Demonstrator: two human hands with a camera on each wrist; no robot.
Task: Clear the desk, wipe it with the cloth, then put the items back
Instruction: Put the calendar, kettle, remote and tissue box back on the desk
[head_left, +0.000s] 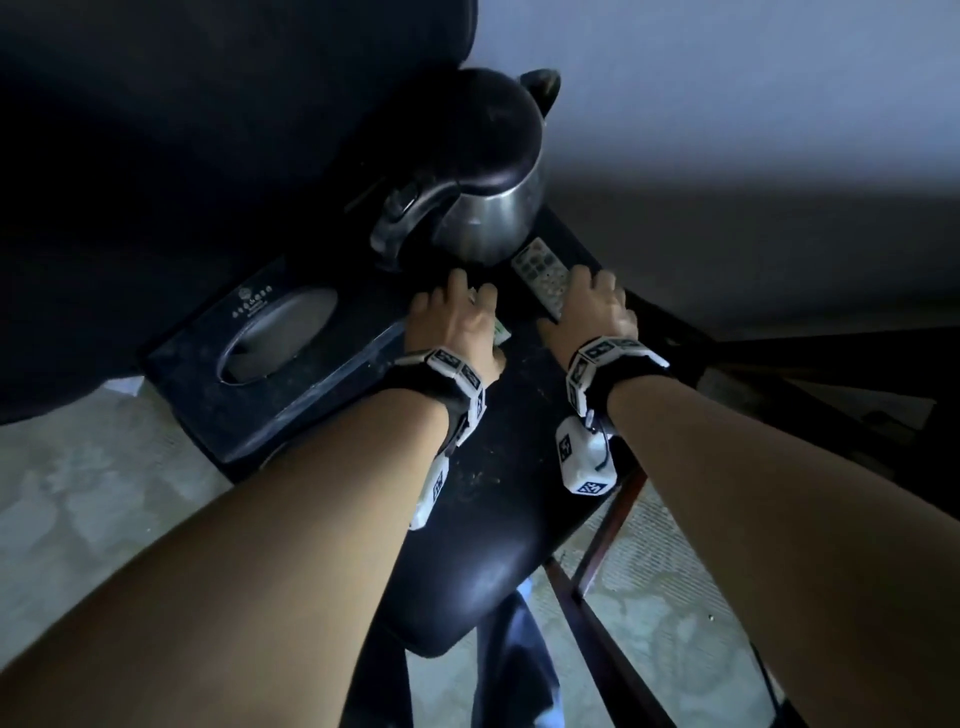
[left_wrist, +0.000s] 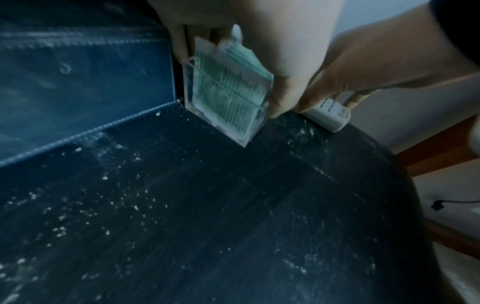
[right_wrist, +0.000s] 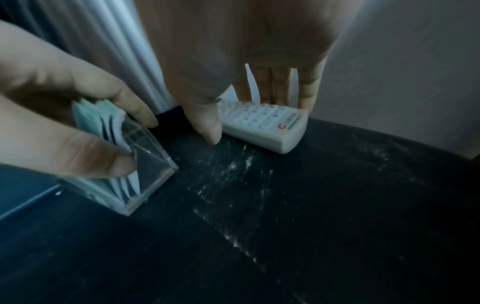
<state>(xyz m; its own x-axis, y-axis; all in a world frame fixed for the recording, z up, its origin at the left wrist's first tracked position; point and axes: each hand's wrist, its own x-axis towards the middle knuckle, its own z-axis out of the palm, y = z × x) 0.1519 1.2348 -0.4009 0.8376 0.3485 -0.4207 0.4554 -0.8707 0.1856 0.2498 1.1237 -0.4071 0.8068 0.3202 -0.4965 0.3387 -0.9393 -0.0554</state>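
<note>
A dark, dusty desk top (head_left: 498, 457) carries several items. My left hand (head_left: 457, 312) pinches a clear plastic box (left_wrist: 226, 98) filled with green paper packets. The box is tilted, with its lower corner on the desk beside the tissue box. Next to it, my right hand (head_left: 597, 306) spans a white remote control (right_wrist: 265, 127). The thumb is at the remote's near side and the fingers (right_wrist: 275, 86) are down its far side. The remote lies flat on the desk. No cloth is in view.
A steel kettle (head_left: 483, 197) stands at the back, right behind both hands. A dark tissue box (head_left: 260, 364) fills the left of the desk. White crumbs and dust streaks (right_wrist: 233, 185) cover the top. A wooden frame (head_left: 597, 561) and the floor lie to the right.
</note>
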